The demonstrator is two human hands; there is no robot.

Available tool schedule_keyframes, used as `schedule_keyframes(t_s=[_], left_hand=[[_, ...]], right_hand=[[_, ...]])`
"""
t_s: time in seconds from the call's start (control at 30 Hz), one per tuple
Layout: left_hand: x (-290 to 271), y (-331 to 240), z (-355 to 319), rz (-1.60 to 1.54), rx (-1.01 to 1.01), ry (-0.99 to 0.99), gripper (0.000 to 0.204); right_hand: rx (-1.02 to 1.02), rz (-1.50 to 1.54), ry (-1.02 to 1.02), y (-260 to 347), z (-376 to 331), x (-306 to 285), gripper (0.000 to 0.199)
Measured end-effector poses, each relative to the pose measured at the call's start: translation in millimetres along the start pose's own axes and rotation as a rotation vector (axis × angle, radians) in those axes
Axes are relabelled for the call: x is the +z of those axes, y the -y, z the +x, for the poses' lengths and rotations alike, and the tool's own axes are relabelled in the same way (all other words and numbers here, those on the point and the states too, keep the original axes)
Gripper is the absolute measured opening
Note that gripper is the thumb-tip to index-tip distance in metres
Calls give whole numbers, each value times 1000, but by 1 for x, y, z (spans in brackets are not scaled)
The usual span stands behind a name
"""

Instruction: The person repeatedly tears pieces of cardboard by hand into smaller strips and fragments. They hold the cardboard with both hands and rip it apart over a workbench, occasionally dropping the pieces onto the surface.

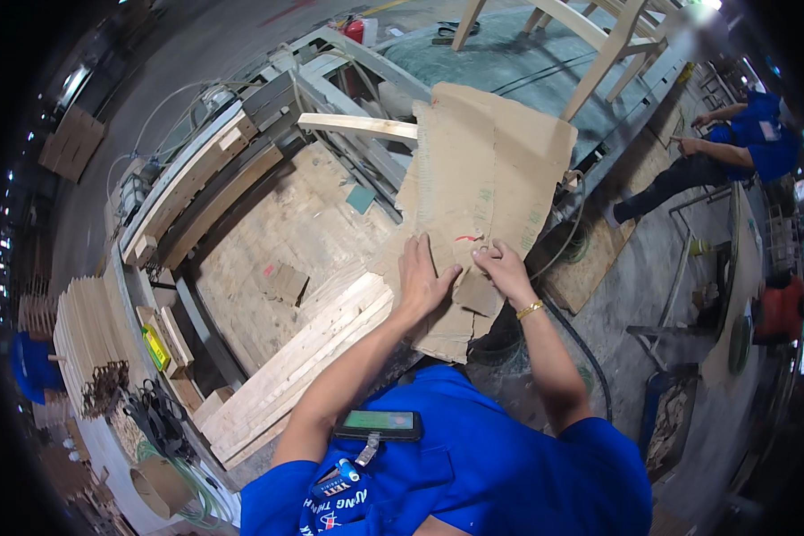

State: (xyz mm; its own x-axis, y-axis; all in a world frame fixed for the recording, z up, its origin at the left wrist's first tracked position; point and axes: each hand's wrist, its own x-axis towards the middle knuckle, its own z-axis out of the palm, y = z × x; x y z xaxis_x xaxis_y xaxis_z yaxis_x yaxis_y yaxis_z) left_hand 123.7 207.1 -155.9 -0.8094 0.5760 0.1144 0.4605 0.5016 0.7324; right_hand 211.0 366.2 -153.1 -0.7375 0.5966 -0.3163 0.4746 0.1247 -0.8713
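A large torn sheet of brown cardboard (491, 170) lies over the right end of a wooden workbench (277, 223). My left hand (422, 279) presses flat on the cardboard's near part, fingers spread. My right hand (502, 268) sits just to its right, fingertips pinching the cardboard near a small red mark (467, 238); a gold bracelet is on that wrist. A stack of pale wooden slats (304, 357) lies under my left forearm, at the bench's near edge.
A long pale wooden bar (357, 127) pokes out from under the cardboard. Curved wooden pieces (85, 322) are stacked at left, with hoses and cables (165, 420) below. A black hose (590, 357) runs by my right arm. A person in blue (732, 152) works at far right.
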Motion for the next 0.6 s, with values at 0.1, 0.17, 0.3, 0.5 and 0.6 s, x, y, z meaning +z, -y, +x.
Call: schedule_keyframes(t_s=[0.1, 0.17, 0.3, 0.5, 0.6], left_hand=[[-5, 7, 3, -43, -80, -56, 82], [-6, 11, 16, -52, -54, -129, 85], [-14, 8, 54, 80, 25, 96, 85], [11, 3, 40, 156, 156, 298, 80], [6, -4, 28, 170, 134, 247, 79]], right_hand=[[48, -153, 3, 9, -9, -1, 79], [-125, -323, -78, -8, -27, -4, 88], [-84, -567, -18, 15, -76, -8, 95], [-83, -390, -122, -8, -87, 18, 91], [-168, -334, -252, -19, -90, 28, 94]])
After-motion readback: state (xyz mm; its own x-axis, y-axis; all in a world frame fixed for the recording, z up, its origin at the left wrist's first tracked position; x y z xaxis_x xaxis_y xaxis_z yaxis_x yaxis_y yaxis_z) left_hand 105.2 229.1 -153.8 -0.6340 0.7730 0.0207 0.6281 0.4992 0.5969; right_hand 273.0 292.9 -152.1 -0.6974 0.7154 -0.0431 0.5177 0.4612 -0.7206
